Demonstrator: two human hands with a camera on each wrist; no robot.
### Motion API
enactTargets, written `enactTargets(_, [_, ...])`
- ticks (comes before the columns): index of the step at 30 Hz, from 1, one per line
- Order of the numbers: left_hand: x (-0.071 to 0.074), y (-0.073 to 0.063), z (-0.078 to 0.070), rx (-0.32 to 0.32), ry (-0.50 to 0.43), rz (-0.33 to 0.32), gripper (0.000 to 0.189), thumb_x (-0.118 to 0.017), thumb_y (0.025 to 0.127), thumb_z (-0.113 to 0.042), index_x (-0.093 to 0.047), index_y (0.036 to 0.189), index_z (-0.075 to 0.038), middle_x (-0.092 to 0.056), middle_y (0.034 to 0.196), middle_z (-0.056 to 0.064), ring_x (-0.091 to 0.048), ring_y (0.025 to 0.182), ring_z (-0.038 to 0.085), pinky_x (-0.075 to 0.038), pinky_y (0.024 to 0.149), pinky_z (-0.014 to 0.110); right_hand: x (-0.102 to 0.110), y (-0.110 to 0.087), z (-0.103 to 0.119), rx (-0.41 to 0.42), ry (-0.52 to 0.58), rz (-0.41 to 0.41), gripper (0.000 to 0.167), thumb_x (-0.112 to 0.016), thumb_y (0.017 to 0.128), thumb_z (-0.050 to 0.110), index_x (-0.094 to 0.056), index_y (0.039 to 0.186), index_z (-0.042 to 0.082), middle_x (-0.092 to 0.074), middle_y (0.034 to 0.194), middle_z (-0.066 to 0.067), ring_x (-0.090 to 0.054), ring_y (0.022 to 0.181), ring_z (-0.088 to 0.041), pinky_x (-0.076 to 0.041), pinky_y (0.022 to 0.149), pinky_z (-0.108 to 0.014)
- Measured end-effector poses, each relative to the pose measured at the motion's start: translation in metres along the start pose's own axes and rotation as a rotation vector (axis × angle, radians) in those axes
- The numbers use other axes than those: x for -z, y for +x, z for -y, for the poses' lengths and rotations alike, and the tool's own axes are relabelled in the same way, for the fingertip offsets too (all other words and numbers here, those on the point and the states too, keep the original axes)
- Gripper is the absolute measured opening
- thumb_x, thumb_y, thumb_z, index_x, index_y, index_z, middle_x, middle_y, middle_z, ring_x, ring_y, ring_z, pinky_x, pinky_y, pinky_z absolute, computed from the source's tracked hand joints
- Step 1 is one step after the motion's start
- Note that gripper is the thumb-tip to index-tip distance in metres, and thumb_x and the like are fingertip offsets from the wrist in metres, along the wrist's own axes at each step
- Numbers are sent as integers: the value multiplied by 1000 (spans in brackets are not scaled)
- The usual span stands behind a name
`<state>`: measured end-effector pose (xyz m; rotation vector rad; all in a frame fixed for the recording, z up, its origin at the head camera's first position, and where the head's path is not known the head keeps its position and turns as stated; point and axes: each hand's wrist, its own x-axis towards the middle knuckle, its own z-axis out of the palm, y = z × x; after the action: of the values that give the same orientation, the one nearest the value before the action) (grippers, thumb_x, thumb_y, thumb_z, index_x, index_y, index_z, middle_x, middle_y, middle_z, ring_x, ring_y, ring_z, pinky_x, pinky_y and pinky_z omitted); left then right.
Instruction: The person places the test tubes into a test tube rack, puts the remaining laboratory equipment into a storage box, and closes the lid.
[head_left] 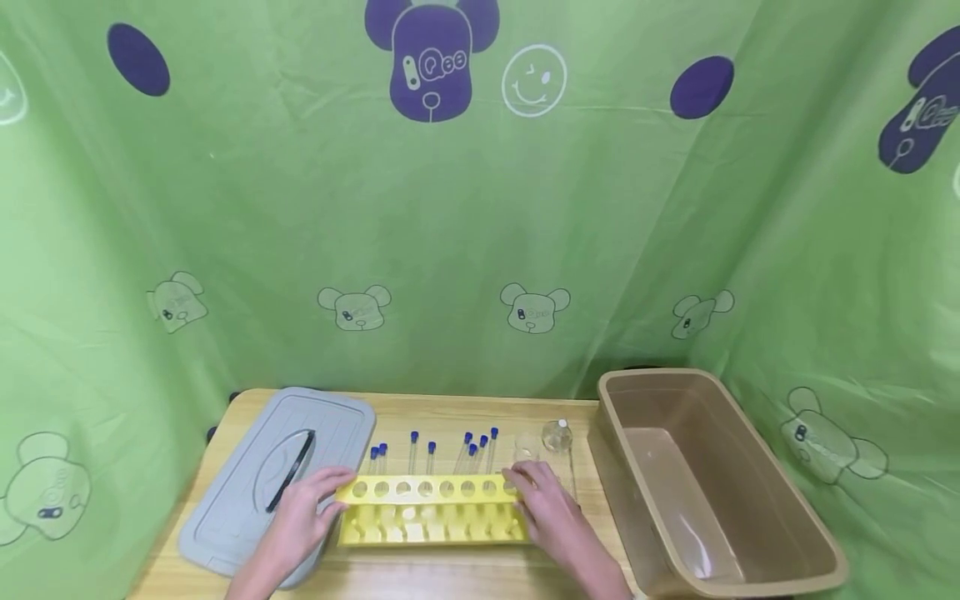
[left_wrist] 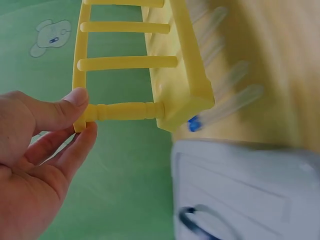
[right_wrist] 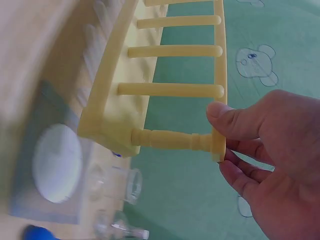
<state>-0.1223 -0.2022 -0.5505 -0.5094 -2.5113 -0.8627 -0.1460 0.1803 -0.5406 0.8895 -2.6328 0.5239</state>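
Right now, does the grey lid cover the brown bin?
No, the grey lid lies left of the yellow rack, while the brown bin stands open on its right.

Low in the head view, the left hand (head_left: pixel 303 504) lay left of centre and the right hand (head_left: pixel 551 504) right of centre, well apart and each in a pinching grip, with the left forearm (head_left: pixel 258 567) slanting in from the bottom edge toward the upper right and the right forearm (head_left: pixel 592 562) toward the upper left. In the left wrist view, the left thumb (left_wrist: pixel 55 111) pointed rightward above its bent fingers (left_wrist: pixel 75 152), at the frame's left. In the right wrist view, the right thumb (right_wrist: pixel 240 121) pointed leftward above its bent fingers (right_wrist: pixel 244 181), at the frame's right.
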Motion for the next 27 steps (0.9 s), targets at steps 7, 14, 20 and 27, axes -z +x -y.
enactTargets(7, [-9,-37,-1,70,-72,16,54,-88,58,16,-74,108,1,-73,113,12,-72,100,30,-65,84,38,-20,-28,14,-6,27,0,54,-86,74,-1,-68,125,4,-64,121,-9,-60,114,-24,-63,92,-36])
enactTargets(14, [-15,-56,6,19,-10,20,54,-92,51,11,-76,102,-2,-74,108,8,-72,94,29,-65,82,40,-30,-43,25,-41,84,101,47,-83,79,0,-67,124,-1,-63,121,-10,-61,111,-27,-63,90,-38])
enactTargets(20, [-17,-63,12,-16,-4,23,56,-92,49,12,-76,101,-1,-74,106,8,-73,91,28,-66,79,39,-36,-47,29,-44,119,135,45,-82,81,0,-67,123,-3,-63,120,-10,-60,109,-27,-63,89,-36])
enactTargets(27, [-22,-70,16,-15,0,17,57,-92,48,12,-76,100,-2,-75,106,7,-73,91,29,-66,80,40,-41,-51,30,-47,145,146,45,-81,82,-1,-66,124,-3,-62,120,-9,-60,109,-27,-63,89,-35])
